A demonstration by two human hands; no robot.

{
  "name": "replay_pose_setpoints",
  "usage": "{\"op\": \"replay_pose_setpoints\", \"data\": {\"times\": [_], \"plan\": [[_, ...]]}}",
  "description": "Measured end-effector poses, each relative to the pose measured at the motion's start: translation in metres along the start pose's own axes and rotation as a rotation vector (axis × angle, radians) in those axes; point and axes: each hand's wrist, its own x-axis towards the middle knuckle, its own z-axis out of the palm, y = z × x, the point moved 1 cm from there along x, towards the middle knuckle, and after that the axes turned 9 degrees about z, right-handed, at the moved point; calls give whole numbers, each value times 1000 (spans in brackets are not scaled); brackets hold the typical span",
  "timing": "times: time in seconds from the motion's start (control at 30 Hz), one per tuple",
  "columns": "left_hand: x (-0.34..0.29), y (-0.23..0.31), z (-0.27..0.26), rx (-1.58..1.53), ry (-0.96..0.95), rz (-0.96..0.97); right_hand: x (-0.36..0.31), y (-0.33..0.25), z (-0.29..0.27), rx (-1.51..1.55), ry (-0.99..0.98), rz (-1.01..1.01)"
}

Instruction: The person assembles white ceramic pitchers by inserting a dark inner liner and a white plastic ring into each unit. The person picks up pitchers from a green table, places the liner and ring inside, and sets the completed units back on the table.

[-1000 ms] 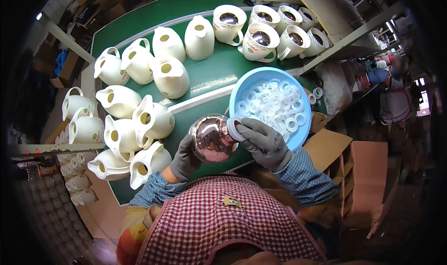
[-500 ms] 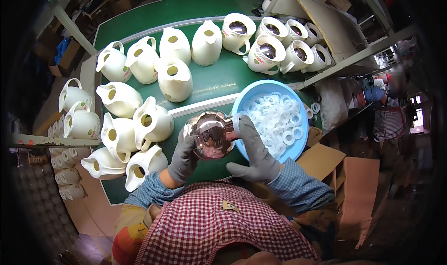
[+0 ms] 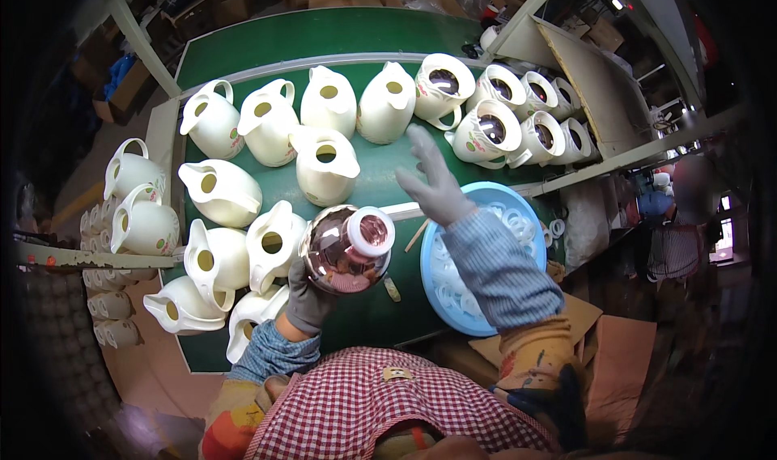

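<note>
The left hand (image 3: 309, 302) grips a bulbous, mirror-glossy flask (image 3: 328, 259) toward eight o'clock, a matte translucent ring (image 3: 356, 238) already round its neck; the right hand (image 3: 441, 191), empty, splays at two. Loose rings (image 3: 520, 220) remain in the smooth blue basin (image 3: 432, 292) at four. Glazed-looking jugs (image 3: 473, 146) near one hold flasks; cream jugs (image 3: 232, 203) toward nine show none.

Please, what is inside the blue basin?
Inside the blue basin lie many translucent white rings. The person's right sleeve covers the middle part, so what lies beneath it cannot be seen.
</note>
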Motion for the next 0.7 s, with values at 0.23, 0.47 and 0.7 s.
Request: {"op": "replay_pose_setpoints", "data": {"times": [0.23,0.47,0.7], "plan": [[5,-5,4,-58,62,-18,148,22,4,-728,183,532],[5,-3,4,7,62,-4,137,85,9,-572,404,376],[-1,-7,-7,-23,112,-57,-33,20,-129,4,472,-90]]}}
